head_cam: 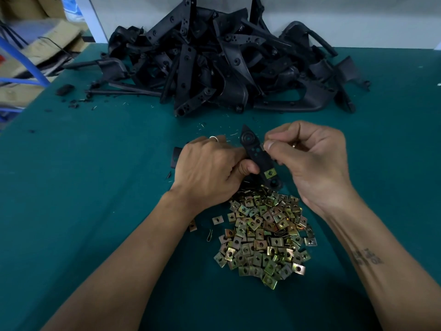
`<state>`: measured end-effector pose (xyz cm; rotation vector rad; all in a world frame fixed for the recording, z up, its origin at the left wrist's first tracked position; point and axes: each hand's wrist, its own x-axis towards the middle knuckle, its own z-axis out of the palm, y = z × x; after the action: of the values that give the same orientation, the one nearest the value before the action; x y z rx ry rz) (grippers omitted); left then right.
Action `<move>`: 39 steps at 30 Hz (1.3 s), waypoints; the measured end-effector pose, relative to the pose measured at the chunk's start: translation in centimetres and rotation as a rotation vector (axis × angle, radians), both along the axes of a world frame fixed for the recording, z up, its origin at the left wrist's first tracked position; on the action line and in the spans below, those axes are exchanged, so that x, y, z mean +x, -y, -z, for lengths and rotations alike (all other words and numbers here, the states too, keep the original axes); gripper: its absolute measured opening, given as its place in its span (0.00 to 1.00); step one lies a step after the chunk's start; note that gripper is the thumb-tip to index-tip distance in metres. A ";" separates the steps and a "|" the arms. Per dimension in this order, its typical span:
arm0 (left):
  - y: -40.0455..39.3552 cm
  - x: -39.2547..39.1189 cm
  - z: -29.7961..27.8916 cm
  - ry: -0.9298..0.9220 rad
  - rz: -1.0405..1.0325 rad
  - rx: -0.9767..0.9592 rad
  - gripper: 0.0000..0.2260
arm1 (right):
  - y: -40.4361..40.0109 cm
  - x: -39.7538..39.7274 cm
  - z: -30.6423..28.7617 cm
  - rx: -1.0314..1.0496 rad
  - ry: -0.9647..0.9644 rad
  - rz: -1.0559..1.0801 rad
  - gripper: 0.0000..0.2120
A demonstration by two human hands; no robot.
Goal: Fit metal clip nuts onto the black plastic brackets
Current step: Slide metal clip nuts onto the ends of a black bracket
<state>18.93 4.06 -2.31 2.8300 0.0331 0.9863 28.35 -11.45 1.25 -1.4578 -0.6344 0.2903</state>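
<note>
My left hand (pixel 210 168) grips a black plastic bracket (pixel 256 154) above the green table. The bracket's pointed end faces away from me. One brass-coloured clip nut (pixel 270 173) sits on the bracket's near end. My right hand (pixel 310 158) pinches a second clip nut (pixel 263 147) against the bracket's right edge near its middle; this nut is mostly hidden by the thumb and finger. A heap of loose clip nuts (pixel 265 237) lies just in front of me, under my wrists.
A large pile of black plastic brackets (pixel 226 65) fills the back of the green table (pixel 95 187). Cardboard boxes (pixel 35 44) and blue tubing stand off the left edge. Small black scraps (pixel 65 89) lie at the left. A white wall runs behind.
</note>
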 end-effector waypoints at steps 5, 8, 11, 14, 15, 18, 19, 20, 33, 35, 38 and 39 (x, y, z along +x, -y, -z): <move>-0.1 0.1 0.0 -0.011 0.019 -0.022 0.23 | 0.1 -0.1 0.2 0.019 -0.020 -0.018 0.10; -0.1 0.2 0.0 -0.014 0.026 0.014 0.28 | -0.2 -0.8 0.4 0.050 -0.071 0.011 0.08; -0.1 0.3 0.1 -0.017 0.034 0.030 0.26 | -0.7 -1.7 0.8 0.120 -0.167 0.076 0.06; -0.2 0.4 0.2 0.008 0.035 0.027 0.25 | -1.4 -2.6 1.1 0.186 -0.240 0.148 0.06; -0.2 0.4 0.2 0.015 0.030 0.030 0.26 | -1.5 -2.8 1.2 0.197 -0.255 0.169 0.06; -0.2 0.4 0.3 0.044 0.035 0.027 0.23 | -1.6 -2.9 1.5 0.222 -0.276 0.162 0.07; -0.3 0.3 0.3 0.045 0.038 0.022 0.22 | -1.6 -2.8 1.5 0.242 -0.292 0.139 0.07; -0.3 0.3 0.2 0.032 0.037 0.013 0.22 | -1.6 -2.8 1.5 0.256 -0.310 0.119 0.08; -0.3 0.4 0.2 0.037 0.030 0.023 0.20 | -1.8 -3.4 2.1 0.277 -0.334 0.210 0.13; -0.3 0.3 0.3 0.053 0.026 0.013 0.20 | -1.8 -3.3 2.3 0.265 -0.315 0.209 0.11; -0.4 0.3 0.2 0.071 0.023 -0.002 0.20 | -1.8 -3.3 2.1 0.279 -0.290 0.167 0.10; -0.5 0.3 0.2 0.076 0.020 0.001 0.20 | -1.8 -3.3 2.0 0.273 -0.260 0.152 0.10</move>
<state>19.27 4.53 -2.53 2.7854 -0.0043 1.0890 25.08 -9.64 -0.72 -1.1743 -0.3356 0.2580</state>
